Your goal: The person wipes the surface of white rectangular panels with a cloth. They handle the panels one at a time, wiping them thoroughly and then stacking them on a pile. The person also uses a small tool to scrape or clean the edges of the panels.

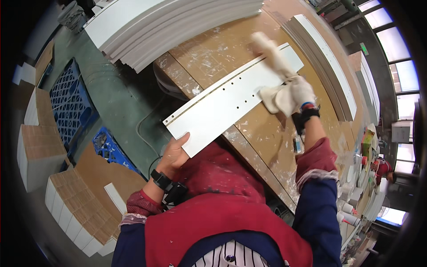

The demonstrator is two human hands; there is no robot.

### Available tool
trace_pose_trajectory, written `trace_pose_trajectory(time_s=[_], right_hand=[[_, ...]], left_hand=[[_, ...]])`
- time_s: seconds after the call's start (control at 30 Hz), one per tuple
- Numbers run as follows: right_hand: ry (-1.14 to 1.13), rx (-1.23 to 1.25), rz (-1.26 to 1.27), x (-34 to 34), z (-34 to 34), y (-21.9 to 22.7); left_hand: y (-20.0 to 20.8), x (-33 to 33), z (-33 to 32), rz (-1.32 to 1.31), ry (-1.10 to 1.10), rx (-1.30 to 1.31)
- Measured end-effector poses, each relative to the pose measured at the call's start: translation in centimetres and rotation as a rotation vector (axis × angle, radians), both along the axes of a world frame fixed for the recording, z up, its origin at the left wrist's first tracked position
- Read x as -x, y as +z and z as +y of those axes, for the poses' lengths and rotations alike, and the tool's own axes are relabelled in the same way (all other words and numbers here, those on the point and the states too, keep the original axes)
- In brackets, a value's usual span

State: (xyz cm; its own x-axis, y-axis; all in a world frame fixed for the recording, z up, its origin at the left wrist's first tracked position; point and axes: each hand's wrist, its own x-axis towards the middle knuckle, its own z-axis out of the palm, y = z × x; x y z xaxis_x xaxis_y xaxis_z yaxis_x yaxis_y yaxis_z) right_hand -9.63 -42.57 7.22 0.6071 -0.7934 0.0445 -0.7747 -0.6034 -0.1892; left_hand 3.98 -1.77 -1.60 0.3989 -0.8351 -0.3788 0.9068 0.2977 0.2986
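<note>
A long white panel (231,100) with several small drilled holes and a groove along its far edge lies slantwise, partly on the workbench and partly past its edge. At its near left end, my bare left hand (175,155) grips the panel with the thumb on top. My right hand (304,91), in a white glove, is closed on a cream cloth (279,99) by the panel's far right part. One flap of the cloth swings up over the panel, blurred by motion. The right fingers are partly hidden by the cloth.
The brown workbench (200,62) is flecked with white paint. A stack of white panels (178,33) stands at the back left, another stack (327,62) at the right. Blue plastic pallets (73,104) and stacked boards (82,207) are on the left floor. Bottles (349,218) crowd the right.
</note>
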Motion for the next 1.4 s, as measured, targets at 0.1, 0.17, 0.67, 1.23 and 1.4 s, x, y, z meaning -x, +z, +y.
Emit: trace_pose_trajectory(time_s=[0.1,0.17,0.67,1.23,1.4], right_hand=[[0.024,0.457,0.173,12.2,-14.6,-1.2],[-0.199,0.276,-0.052,9.3,-13.3,1.1],[-0.181,-0.206,0.154,12.0,4.1,5.1],[-0.419,-0.367,-0.126,16.6,13.8,4.3],[-0.197,-0.169,-0.04,14.8,9.4,2.8]], left_hand=[[-0.6,0.6,-1.4,0.031,-0.084,0.04],[-0.4,0.3,0.5,-0.035,-0.028,-0.023],[0.8,1.4,-0.5,-0.184,-0.198,-0.078],[1.6,2.1,-3.1,-0.31,-0.466,-0.183],[1.5,2.3,-3.2,-0.298,-0.46,-0.198]])
